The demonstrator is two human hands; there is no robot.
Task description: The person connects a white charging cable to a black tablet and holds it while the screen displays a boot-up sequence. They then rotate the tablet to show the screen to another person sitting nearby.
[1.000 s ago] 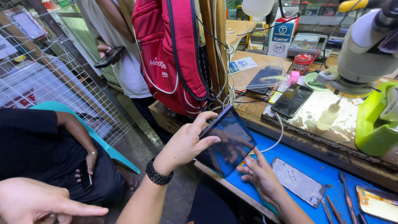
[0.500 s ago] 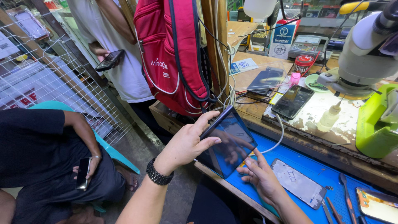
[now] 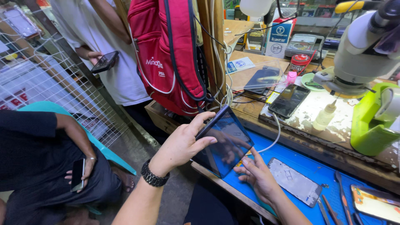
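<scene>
Tablet (image 3: 223, 141) (dark screen up) tilts, long axis toward the bench, left hand (image 3: 181, 143) fingers pinching its edge.

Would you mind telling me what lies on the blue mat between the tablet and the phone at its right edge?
A silver back plate lies there, with hand tools just beyond it, in the head view.
</scene>
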